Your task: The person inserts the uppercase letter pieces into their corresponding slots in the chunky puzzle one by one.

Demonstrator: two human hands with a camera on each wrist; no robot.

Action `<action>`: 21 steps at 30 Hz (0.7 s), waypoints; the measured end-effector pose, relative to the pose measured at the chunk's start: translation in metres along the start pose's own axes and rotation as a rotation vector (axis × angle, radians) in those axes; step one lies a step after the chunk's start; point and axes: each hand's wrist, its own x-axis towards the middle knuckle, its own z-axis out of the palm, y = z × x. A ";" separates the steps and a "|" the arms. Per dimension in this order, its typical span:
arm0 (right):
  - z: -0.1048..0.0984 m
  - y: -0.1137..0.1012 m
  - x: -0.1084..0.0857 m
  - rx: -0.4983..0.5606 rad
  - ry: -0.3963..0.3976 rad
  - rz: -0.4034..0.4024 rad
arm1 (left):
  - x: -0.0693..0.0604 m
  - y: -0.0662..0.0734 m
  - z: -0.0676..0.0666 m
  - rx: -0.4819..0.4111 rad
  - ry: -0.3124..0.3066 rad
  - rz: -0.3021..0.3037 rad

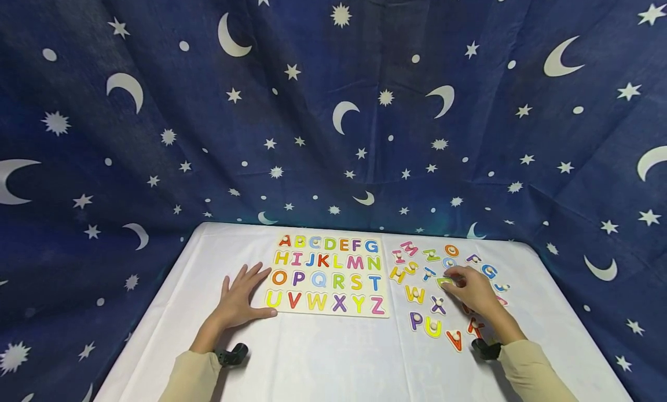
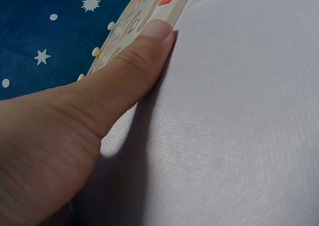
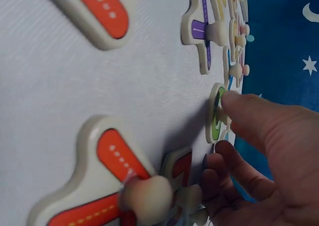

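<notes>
My left hand [image 1: 238, 298] lies spread at the left end of the wooden alphabet puzzle board [image 1: 384, 274]. In the left wrist view, the thumb [image 2: 134, 61] rests along the board's near edge. At the right, my right hand [image 1: 473, 289] pinches a green letter piece [image 1: 444, 281] by its knob. The right wrist view shows this green piece [image 3: 216, 113] tilted up, its letter partly hidden by the thumb. Knobbed pieces A [image 1: 285, 240], B [image 1: 299, 241] and C [image 1: 315, 242] sit in the board's top row.
Several loose knobbed letters lie right of the board, among them a yellow W [image 1: 414, 294], purple X [image 1: 438, 305], purple P [image 1: 416, 321], yellow U [image 1: 432, 326] and red V [image 1: 454, 340]. A white cloth [image 1: 333, 361] covers the table. Behind hangs a blue star-and-moon curtain [image 1: 312, 159].
</notes>
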 end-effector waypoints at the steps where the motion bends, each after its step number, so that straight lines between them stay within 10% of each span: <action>1: 0.000 0.001 0.000 -0.007 0.002 0.004 | 0.000 0.000 0.000 0.001 -0.006 -0.002; 21: 0.000 0.001 -0.002 0.003 0.045 0.051 | 0.000 0.001 -0.001 0.012 -0.013 -0.010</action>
